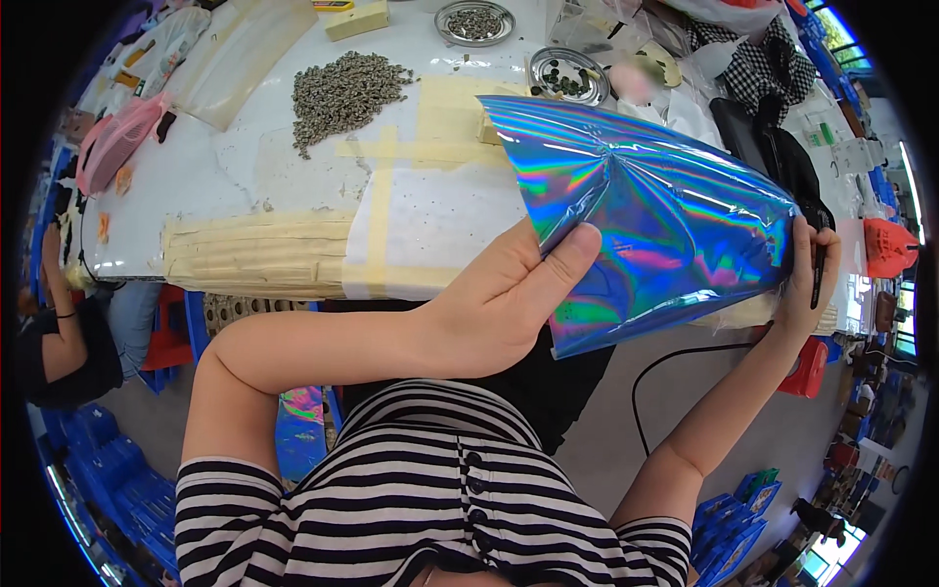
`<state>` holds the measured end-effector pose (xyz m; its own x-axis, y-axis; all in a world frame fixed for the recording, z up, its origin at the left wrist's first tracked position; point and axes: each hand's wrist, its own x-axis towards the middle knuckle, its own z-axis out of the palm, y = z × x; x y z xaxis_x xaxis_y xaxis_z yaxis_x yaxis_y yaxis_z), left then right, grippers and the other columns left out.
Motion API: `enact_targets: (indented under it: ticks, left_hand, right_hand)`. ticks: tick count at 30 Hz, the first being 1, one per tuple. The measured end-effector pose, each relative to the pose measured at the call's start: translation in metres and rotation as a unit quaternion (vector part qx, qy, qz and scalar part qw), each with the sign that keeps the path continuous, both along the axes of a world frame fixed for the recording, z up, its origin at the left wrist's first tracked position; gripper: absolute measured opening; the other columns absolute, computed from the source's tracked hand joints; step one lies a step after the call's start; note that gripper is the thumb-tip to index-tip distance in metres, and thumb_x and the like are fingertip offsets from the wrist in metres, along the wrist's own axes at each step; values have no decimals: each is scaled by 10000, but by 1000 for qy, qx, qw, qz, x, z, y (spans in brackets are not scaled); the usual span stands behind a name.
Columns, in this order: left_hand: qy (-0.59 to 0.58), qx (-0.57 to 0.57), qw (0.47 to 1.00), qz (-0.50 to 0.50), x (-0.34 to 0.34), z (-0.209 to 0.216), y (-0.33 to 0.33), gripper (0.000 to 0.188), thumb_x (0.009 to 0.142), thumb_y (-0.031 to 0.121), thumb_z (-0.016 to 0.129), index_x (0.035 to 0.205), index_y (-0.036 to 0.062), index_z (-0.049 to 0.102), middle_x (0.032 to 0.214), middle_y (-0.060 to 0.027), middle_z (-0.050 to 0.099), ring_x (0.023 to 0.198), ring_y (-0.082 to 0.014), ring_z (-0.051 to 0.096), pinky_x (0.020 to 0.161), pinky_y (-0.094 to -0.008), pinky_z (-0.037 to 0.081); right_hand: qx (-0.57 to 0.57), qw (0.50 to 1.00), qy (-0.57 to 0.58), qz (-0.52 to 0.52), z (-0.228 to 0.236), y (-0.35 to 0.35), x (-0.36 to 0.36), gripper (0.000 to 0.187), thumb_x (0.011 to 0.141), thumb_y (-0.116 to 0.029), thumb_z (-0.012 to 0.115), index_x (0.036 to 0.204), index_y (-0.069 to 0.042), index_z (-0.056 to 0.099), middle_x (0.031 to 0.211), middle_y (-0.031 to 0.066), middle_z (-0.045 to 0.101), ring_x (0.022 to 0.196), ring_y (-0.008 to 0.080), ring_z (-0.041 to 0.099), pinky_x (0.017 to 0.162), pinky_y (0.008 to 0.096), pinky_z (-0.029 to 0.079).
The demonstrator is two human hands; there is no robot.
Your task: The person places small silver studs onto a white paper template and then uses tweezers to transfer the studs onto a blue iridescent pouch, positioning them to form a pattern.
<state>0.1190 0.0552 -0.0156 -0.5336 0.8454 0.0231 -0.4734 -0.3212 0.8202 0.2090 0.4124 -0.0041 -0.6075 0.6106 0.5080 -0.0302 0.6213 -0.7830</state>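
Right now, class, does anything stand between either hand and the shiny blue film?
Nothing visible does: the left hand grips the shiny blue film directly, thumb on top, and the right hand meets its right end. A slim black object shows at the right fingers.

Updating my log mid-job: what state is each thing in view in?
Holographic film: creased, held between both hands; sealed or open, cannot tell
Left hand: gripping the film, thumb on top
Right hand: fingers bent at the film's right end
Metallic pieces: heaped loose on the table
Upper dish: holding similar small pieces
Lower dish: holding dark pieces
White sheet: lying flat, yellowish tape across part
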Motion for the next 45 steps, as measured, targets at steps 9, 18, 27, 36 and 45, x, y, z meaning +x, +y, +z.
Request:
enact_targets:
  ticks: [9,18,27,36,45]
  left_hand:
    - [-185,0,982,-33,18,-15,9,434,1075,332,395,1461,134,369,1377,-12,497,1220,-102,503,1024,-329,454]
    - [-213,-46,975,33,-13,-21,-14,528,1040,207,496,1512,60,310,1335,-136,580,1172,-160,570,987,-324,471]
    - [-41,-181,977,-102,-39,-17,-22,577,876,14,693,1396,-46,450,1143,-140,675,906,-118,655,786,-231,540]
    - [60,-251,955,-147,-38,-13,-24,353,875,60,688,1212,-26,625,969,-85,703,779,-94,640,653,-250,535]
    - [57,-251,963,-77,-67,-15,-34,266,917,51,661,1155,-58,614,1025,-110,715,886,-122,687,815,-263,572]
  right_hand:
    - [123,989,-39,75,25,55,-28,195,956,-79,657,869,-71,482,796,-38,493,699,29,408,645,163,346]
    - [214,963,-146,74,-15,39,-37,229,941,-103,677,859,-45,471,724,-46,413,645,42,361,592,179,323]
    - [271,949,-152,-48,-15,47,-55,266,898,-167,735,884,-35,504,703,-6,466,647,70,428,603,218,370]
    - [213,965,-76,-129,-23,75,-74,320,841,-265,798,888,-32,586,715,6,553,664,92,517,646,240,430]
    - [278,926,-135,-218,-14,11,-71,375,871,-365,755,892,-36,577,876,82,699,795,140,646,760,276,494]
